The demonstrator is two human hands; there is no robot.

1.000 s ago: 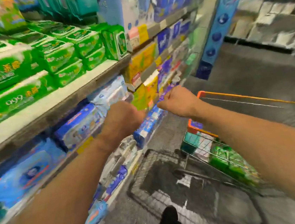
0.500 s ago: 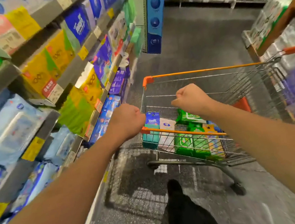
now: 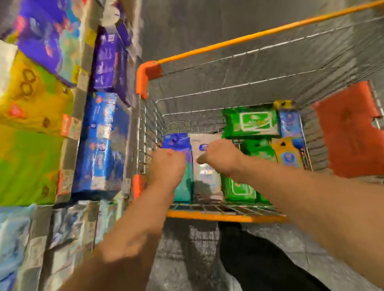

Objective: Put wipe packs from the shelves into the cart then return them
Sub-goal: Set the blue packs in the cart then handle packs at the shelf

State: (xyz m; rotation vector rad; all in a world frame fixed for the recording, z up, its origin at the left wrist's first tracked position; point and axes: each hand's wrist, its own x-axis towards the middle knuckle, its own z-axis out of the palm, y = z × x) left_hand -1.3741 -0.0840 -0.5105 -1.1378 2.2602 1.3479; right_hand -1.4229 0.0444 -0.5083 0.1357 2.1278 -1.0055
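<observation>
The wire cart [image 3: 220,216] with orange trim stands in front of me, seen from above. Several wipe packs lie in it: a blue and teal pack [image 3: 178,140], a white pack [image 3: 206,175], green packs [image 3: 250,122] and a yellow pack [image 3: 286,155]. My left hand [image 3: 167,168] hovers curled over the blue and teal pack. My right hand [image 3: 222,156] is curled over the white pack, thumb pointing left. The fingers of both are hidden beneath the hands, and no pack is seen lifted.
Shelves [image 3: 81,124] on my left hold blue [image 3: 101,143], purple [image 3: 107,59], yellow and green packs, close against the cart's left side. An orange child-seat flap [image 3: 352,132] hangs in the cart's right part. Grey floor [image 3: 241,3] stretches ahead. My dark trouser leg [image 3: 259,264] is below.
My view has swung from the shelves down onto the cart. Both curled hands have moved from in front of the shelf to inside the cart, just above the packs.
</observation>
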